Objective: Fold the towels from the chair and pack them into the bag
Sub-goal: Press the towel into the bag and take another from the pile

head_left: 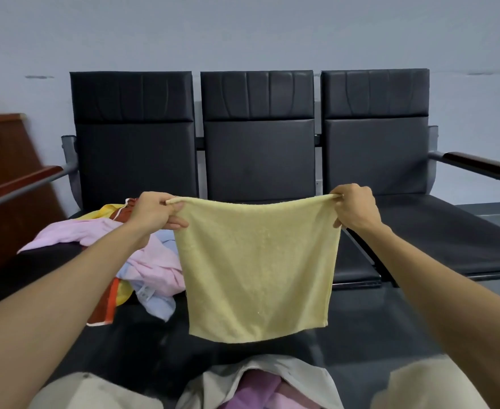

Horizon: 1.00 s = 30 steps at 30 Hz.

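Observation:
A pale yellow towel (257,267) hangs spread flat in the air in front of the black chairs. My left hand (154,212) pinches its top left corner and my right hand (355,209) pinches its top right corner. A loose heap of towels (142,258), pink, light blue and orange-red, lies on the left seat behind my left arm. At the bottom edge, between my knees, the light grey bag (272,376) stands open with pink and purple cloth inside.
A row of three black chairs (257,143) stands against a pale wall, with armrests at both ends. The right seat (449,240) is bare. A brown wooden piece (3,172) stands at the far left.

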### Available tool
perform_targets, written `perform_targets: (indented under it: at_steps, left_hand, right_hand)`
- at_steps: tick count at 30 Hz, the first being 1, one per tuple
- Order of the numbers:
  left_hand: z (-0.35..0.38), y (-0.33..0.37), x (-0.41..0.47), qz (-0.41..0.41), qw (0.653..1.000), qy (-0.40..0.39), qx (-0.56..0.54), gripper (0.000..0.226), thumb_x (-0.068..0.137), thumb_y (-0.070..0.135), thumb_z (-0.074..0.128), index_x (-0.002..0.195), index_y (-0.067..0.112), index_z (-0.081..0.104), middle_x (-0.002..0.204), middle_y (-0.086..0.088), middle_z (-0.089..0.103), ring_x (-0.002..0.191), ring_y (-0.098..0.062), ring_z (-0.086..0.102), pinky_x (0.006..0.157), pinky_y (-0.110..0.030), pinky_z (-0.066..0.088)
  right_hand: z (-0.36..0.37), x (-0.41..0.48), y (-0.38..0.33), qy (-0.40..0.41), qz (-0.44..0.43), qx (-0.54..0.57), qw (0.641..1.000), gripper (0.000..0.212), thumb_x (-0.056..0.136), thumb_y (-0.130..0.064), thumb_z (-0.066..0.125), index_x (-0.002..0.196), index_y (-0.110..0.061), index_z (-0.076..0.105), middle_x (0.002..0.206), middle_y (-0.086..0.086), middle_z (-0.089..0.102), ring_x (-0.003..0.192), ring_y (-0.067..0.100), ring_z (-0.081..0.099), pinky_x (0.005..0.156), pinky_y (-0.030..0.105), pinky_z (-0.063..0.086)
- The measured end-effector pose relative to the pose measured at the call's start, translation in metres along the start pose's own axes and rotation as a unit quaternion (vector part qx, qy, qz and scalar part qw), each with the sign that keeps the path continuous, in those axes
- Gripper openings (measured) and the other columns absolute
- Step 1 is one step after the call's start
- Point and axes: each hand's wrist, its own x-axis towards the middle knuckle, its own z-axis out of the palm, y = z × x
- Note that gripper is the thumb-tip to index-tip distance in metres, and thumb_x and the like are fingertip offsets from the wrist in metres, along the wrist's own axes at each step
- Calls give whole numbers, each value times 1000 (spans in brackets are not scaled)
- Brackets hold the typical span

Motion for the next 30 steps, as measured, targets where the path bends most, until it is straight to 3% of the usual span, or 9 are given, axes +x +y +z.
perform_targets:
  at_steps: [3,6,10,14,17,20,23,26,30]
  left_hand:
    - [17,-3,24,-20,999,36,-31,10,95,9,58,88,11,64,85,-18,69,64,-19,72,71,-32,60]
    - [34,-7,52,-20,996,79,-41,14,93,9,59,82,15,65,80,-12,70,82,-28,72,85,-47,57]
    - [53,-17,90,4,994,110,-11,13,90,13,60,80,18,65,86,-6,70,87,-24,69,82,-44,57]
    - [73,-31,108,60,986,139,65,10,92,14,54,89,15,63,85,3,61,81,-18,54,62,-29,42]
    - [82,-43,112,81,985,146,50,8,90,13,55,89,14,63,88,3,63,84,-22,57,70,-35,46]
    - [86,-57,100,70,989,116,53,8,90,11,54,84,15,58,84,2,60,82,-23,53,70,-34,44]
    - [88,-74,73,50,995,67,56,6,83,19,58,78,17,56,80,-6,63,78,-28,61,70,-37,49]
    - [93,-99,40,-18,998,7,61,10,93,14,52,84,18,55,80,-6,65,69,-18,66,57,-29,54]
    - [104,-136,8,-11,985,-62,161,7,96,17,49,93,14,55,87,4,63,88,-19,59,65,-25,40]
  right_hand:
    - [19,23,4,18,-17,-16,1000,39,80,2,37,103,-7,69,83,10,68,71,27,64,69,40,58]
    - [37,47,9,18,-22,-23,999,37,85,2,38,107,-5,66,93,12,68,75,23,57,65,33,50]
    - [60,79,15,16,-32,-17,999,31,92,1,36,110,-2,61,97,14,65,76,23,54,63,32,43]
    - [78,95,22,47,-52,14,997,29,98,-4,36,117,-3,58,105,13,64,82,22,56,67,32,43]
    - [85,95,26,59,-57,27,996,31,99,-5,35,120,-2,57,112,13,65,88,23,58,72,33,47]
    - [89,80,33,39,-59,10,997,28,98,-7,37,114,-2,60,105,13,66,86,25,59,72,36,49]
    - [93,51,49,-15,-58,-23,998,26,95,-9,42,107,-3,65,95,13,69,82,29,63,72,40,53]
    - [99,15,63,-151,-79,-58,984,23,92,-7,49,102,-6,69,93,9,72,86,27,68,77,37,54]
    - [109,-22,71,-283,-105,-146,942,32,94,-10,44,112,-16,71,108,-2,71,100,19,63,83,28,49]
